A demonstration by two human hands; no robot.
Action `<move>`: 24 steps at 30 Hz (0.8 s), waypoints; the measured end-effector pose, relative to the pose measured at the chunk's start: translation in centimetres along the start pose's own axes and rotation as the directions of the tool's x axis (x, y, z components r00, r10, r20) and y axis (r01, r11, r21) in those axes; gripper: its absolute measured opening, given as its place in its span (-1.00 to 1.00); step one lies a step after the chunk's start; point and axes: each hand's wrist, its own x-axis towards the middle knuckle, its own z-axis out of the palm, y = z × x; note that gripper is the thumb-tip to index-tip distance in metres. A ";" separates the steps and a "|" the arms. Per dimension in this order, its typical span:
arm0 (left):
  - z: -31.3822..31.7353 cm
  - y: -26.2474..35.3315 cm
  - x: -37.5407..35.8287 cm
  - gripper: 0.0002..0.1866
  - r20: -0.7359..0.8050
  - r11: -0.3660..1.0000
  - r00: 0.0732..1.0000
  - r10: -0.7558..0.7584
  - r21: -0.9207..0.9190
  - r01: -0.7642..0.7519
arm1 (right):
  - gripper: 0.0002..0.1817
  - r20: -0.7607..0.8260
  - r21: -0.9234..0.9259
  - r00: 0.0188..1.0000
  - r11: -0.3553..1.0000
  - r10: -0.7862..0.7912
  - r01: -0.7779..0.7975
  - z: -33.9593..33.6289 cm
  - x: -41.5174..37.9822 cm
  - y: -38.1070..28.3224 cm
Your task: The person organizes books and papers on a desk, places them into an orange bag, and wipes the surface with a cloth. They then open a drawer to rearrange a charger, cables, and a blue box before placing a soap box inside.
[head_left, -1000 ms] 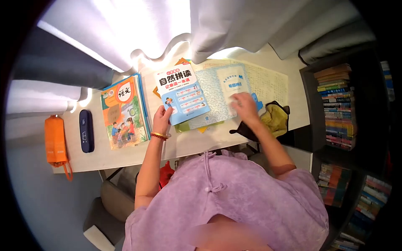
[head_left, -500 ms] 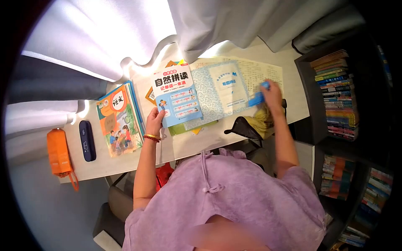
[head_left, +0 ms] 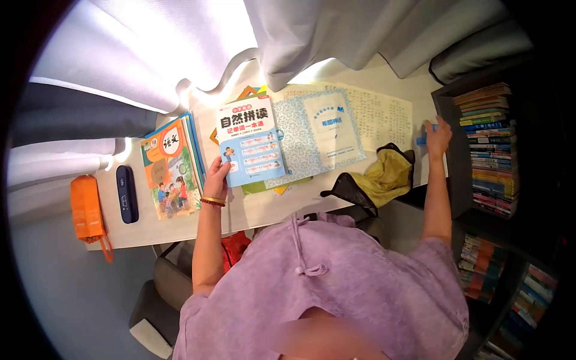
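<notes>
A light-blue workbook (head_left: 251, 143) lies beside an orange textbook (head_left: 171, 168) and yellow cloth (head_left: 387, 175).

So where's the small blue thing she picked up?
In the head view, the small blue object is in her right hand at the desk's far right edge, beside the dark bookshelf.

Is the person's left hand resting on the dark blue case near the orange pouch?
No, the left hand grips the light blue book; the dark blue case lies untouched.
</notes>
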 end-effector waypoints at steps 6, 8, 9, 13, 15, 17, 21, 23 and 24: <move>-1.6 1.4 -1.1 -0.67 -0.092 0.976 0.991 0.101 -0.182 -0.116 | -0.75 0.399 0.573 0.883 0.819 -0.247 -0.030 0.7 -6.7 -10.7; -2.5 1.6 -0.8 -0.65 -0.232 0.989 0.965 0.120 -0.058 -0.137 | -0.63 0.430 0.537 0.849 0.843 -0.307 0.033 2.7 -7.8 -12.2; -5.5 -0.6 0.9 -0.57 -0.229 0.959 0.958 0.174 0.259 -0.113 | -0.54 0.462 0.529 0.855 0.847 -0.235 -0.053 3.9 -8.0 -13.3; -1.0 -1.6 0.3 -0.35 -0.153 0.309 0.719 0.678 0.947 -0.089 | -0.36 0.570 0.435 0.810 0.888 -0.140 -0.152 4.9 -7.4 -15.1; 2.0 -1.4 -0.6 -0.35 -0.025 0.160 0.707 0.707 0.979 -0.126 | -0.40 0.618 0.400 0.782 0.889 -0.083 -0.221 5.3 -7.6 -15.3; 3.4 -1.1 -1.2 -0.43 0.121 -0.023 0.639 0.759 0.987 -0.159 | -0.48 0.905 0.392 0.404 0.619 -0.129 -0.681 5.1 -7.7 -15.5; 7.5 -0.9 -2.0 -0.64 0.231 0.266 0.779 0.583 0.851 -0.452 | -0.59 0.864 0.499 0.436 0.312 -0.251 -0.809 3.9 -9.9 -16.4; 8.5 -1.0 -1.5 -0.74 0.268 0.255 0.765 0.586 0.835 -0.488 | -0.61 0.853 0.514 0.452 0.273 -0.259 -0.813 3.6 -10.2 -16.4; 8.9 -1.3 -1.3 -0.74 0.274 0.253 0.765 0.583 0.834 -0.491 | -0.61 0.853 0.515 0.455 0.269 -0.256 -0.814 3.4 -11.0 -16.3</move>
